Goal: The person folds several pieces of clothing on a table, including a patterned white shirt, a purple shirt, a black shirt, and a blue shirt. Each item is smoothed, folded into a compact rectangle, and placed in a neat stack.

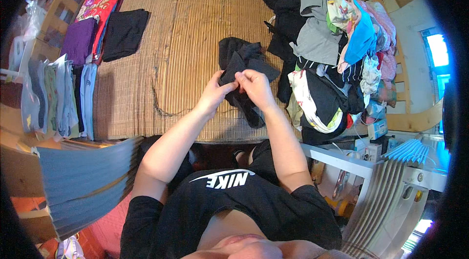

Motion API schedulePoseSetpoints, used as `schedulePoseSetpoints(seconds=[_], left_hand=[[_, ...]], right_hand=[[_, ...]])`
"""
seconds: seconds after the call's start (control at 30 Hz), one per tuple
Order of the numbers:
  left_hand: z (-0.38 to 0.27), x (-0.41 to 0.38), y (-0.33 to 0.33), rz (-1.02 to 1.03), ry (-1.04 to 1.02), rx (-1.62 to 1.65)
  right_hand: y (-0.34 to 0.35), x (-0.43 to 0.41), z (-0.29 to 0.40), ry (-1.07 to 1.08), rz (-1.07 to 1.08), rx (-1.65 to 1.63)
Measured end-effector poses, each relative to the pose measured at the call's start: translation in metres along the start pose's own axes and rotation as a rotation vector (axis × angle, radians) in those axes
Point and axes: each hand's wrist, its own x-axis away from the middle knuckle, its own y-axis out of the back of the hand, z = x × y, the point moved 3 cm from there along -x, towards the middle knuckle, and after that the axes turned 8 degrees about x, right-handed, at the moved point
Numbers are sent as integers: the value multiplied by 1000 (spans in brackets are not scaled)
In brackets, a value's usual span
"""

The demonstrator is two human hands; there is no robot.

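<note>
A crumpled black garment [238,53] lies on the woven bamboo mat [190,13] in front of me. My left hand [217,91] pinches its near part between thumb and fingers. Close beside it, my right hand [253,85] grips the same dark cloth, the fingertips of both hands almost meeting. Part of the garment hangs towards me below the hands. Which kind of garment it is I cannot tell.
Left on the mat are a folded black cloth [126,34], a folded purple cloth [79,41], a red patterned cloth [106,0] and a row of folded clothes [60,97]. A loose clothes heap [318,39] lies right, above a white-framed table [340,160].
</note>
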Motion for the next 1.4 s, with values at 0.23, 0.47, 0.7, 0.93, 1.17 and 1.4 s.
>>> schedulePoseSetpoints(seconds=[0.23,0.47,0.7,0.93,1.17,1.4], left_hand=[[-10,8,-9,138,-65,89],[-60,8,21,-199,-146,311],[-71,12,30,77,-53,602],[-97,22,46,10,-154,287],[-118,7,156,-537,-468,388],[-126,22,162,-823,-791,448]], right_hand=[[3,-3,-5,157,-266,130],[64,1,0,215,-486,-687],[12,-7,-16,65,-248,198],[21,-15,-5,84,-259,-395],[138,-6,-45,174,-874,-896],[145,5,-29,310,-763,-936]])
